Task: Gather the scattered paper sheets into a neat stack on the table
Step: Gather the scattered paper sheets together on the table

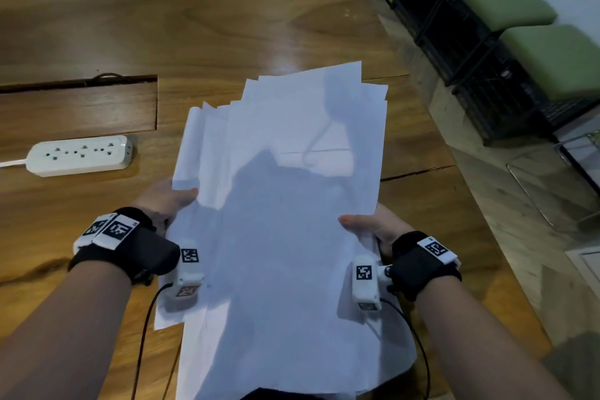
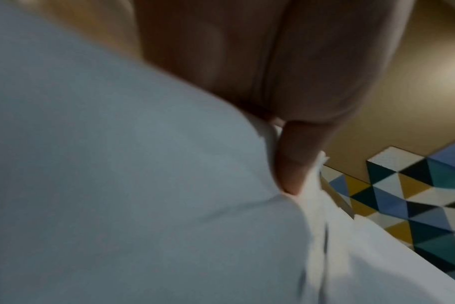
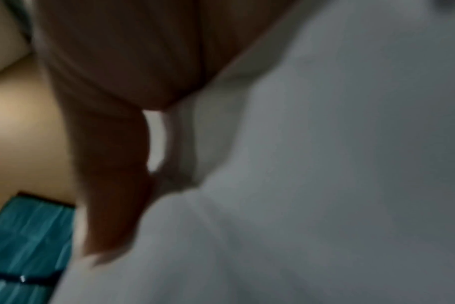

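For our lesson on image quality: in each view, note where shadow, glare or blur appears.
Head view: sharp; a dark shadow falls across the paper sheets, glare brightens the table. Left wrist view: sheets and fingers are blurred. Right wrist view: everything is heavily blurred and dim.

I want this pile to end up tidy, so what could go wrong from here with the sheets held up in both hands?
The paper sheets are fanned out, their far corners staggered, so squaring them may leave edges askew. The left hand and right hand grip only the side edges; loose inner sheets might slip out. One sheet at the left edge curls and could crease.
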